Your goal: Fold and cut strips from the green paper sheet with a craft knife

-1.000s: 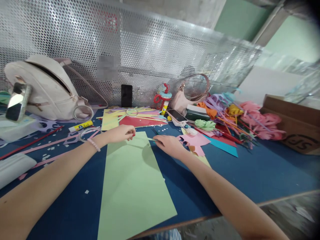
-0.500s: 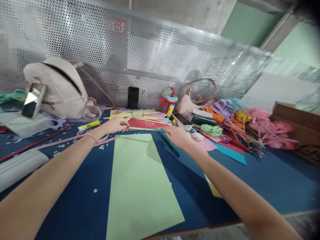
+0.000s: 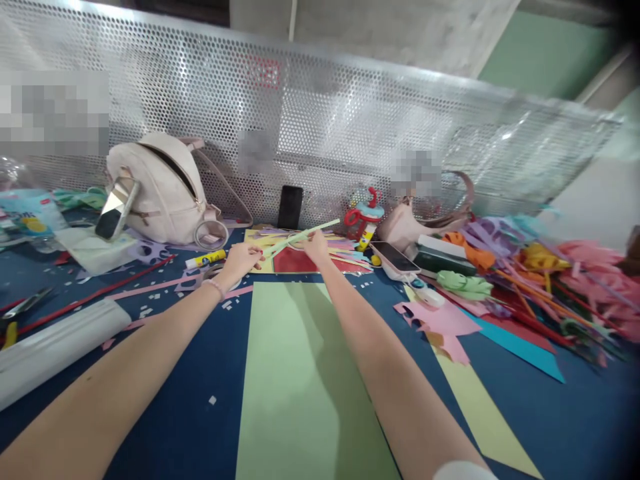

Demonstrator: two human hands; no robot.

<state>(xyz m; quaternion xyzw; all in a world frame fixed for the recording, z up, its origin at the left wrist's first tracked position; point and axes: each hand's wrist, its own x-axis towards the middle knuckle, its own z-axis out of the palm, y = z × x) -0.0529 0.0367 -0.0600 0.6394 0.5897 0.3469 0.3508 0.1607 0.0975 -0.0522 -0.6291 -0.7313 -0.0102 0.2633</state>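
Both hands out near the back edge of the counter (image 3: 150, 400), pinching one thin pale green paper strip (image 3: 303, 235). Left hand (image 3: 243, 257) closed on its lower end, right hand (image 3: 316, 247) curled shut around the middle, strip tilting up to the right above a stack of coloured paper strips (image 3: 305, 257). Big light green sheet (image 3: 300, 387) lying flat just in front of the hands, running to the front edge. No readable writing anywhere; label on the yellow glue stick (image 3: 206, 259) too small, wall signs blurred. Beige backpack (image 3: 160, 190) zipped at back left, contents hidden. Black phone (image 3: 291, 207) propped against the mesh.
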